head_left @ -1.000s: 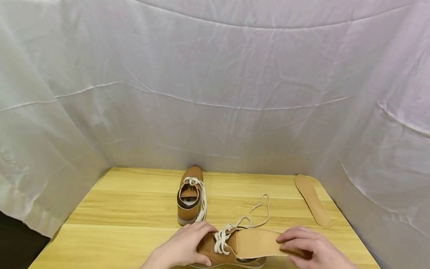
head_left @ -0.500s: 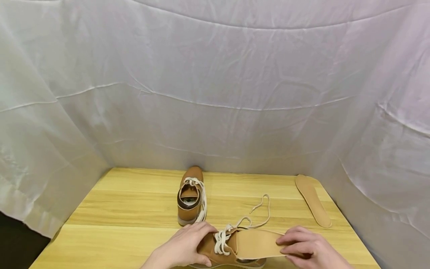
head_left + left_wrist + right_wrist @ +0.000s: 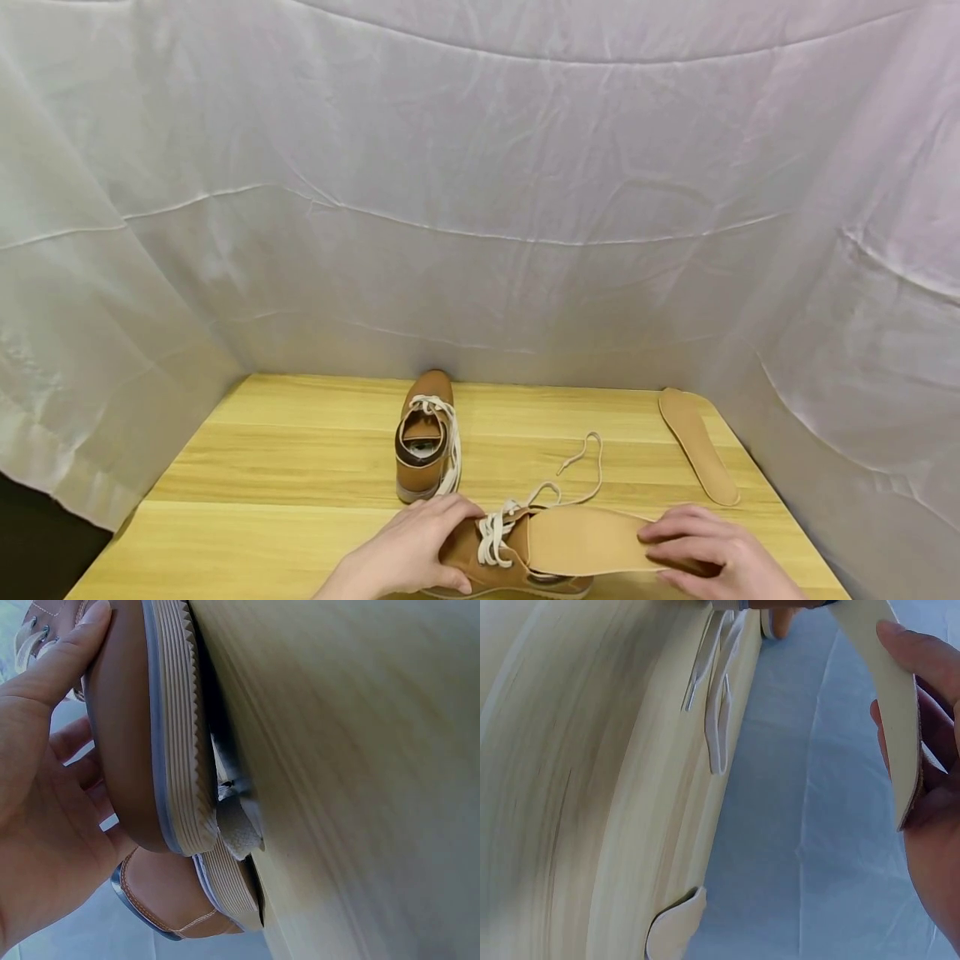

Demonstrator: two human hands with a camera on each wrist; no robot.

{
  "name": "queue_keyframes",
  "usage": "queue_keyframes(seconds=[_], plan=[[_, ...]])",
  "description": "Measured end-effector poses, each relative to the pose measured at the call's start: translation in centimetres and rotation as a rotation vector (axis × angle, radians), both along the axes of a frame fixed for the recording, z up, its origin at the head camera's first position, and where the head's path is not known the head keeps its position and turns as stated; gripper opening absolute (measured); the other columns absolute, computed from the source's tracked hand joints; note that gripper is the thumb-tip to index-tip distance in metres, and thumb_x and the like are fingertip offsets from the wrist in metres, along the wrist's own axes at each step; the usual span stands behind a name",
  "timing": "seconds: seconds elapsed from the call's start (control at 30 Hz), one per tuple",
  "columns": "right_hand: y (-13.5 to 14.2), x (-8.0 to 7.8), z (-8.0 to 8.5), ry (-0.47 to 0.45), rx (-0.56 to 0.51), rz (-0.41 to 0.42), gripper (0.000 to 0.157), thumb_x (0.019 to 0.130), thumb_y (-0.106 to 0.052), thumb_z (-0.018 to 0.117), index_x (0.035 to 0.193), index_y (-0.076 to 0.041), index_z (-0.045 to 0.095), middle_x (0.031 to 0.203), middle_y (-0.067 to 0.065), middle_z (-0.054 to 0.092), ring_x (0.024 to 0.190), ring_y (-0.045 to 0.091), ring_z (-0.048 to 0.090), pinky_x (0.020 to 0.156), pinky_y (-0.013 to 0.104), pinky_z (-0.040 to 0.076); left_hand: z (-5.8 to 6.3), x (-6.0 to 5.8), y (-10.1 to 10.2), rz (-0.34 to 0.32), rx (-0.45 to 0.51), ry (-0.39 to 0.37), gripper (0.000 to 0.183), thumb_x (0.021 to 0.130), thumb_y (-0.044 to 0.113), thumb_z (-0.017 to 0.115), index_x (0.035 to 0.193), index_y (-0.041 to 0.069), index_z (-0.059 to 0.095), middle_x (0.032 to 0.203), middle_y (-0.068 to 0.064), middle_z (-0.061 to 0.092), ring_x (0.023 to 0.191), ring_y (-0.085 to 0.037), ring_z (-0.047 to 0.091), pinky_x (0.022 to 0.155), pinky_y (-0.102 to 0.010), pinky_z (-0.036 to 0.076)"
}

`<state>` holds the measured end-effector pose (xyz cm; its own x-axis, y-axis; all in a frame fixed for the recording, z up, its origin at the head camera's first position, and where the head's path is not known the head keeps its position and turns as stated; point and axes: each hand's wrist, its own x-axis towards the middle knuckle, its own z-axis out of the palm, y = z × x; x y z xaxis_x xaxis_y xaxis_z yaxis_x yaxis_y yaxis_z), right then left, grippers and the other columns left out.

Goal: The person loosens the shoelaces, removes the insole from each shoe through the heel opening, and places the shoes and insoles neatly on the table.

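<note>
A brown lace-up shoe (image 3: 463,550) lies near the table's front edge, toe to the left, its cream laces (image 3: 495,533) partly loose. My left hand (image 3: 408,546) grips it round the toe, thumb on the near side; the left wrist view shows the shoe's ribbed sole edge (image 3: 184,735). With my right hand (image 3: 708,550) I pinch a tan insole (image 3: 585,542) near its right end, fingers above and thumb below. The insole's left end sits at the shoe's opening, under the tongue or against it; I cannot tell which. In the right wrist view the insole (image 3: 892,712) bends slightly.
A second brown shoe (image 3: 423,475) stands further back, toe toward the curtain, laces hanging on its right side. Another insole (image 3: 697,446) lies at the table's back right. One long lace (image 3: 600,467) trails across the wooden table (image 3: 262,467). Pale cloth (image 3: 480,208) surrounds the back and sides.
My right hand has shifted slightly to the right along with the insole, so more of the insole shows between the hand and the shoe. The left hand and shoe stay put.
</note>
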<state>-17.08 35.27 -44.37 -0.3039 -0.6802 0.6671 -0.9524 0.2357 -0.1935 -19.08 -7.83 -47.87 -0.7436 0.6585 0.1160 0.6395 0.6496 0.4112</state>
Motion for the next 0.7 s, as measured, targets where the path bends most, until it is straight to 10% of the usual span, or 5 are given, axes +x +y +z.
queue_keyframes(seconds=[0.4,0.7], plan=[[0.7,1.3,1.8,0.047,-0.154,-0.206,0.028,0.093,-0.029,0.08,0.104,-0.003,0.08,0.108,0.007,0.077,0.11,0.009,0.065,0.099,0.011,0.044,-0.1,-0.1,-0.1,-0.001,0.009,0.0,0.074,0.077,0.056,0.087,0.139,0.031,0.057,0.138,0.013,0.058,0.129,-0.011,0.055,0.104,-0.046,0.05],[3.1,-1.0,-0.2,0.154,-0.251,-0.581,0.052,0.098,-0.051,0.068,0.107,-0.002,0.081,0.115,0.011,0.076,0.119,0.002,0.059,0.103,0.007,0.039,0.0,0.0,-0.1,-0.003,0.01,0.003,0.074,0.077,0.056,0.087,0.14,0.031,0.057,0.138,0.013,0.058,0.128,-0.011,0.056,0.103,-0.045,0.05]])
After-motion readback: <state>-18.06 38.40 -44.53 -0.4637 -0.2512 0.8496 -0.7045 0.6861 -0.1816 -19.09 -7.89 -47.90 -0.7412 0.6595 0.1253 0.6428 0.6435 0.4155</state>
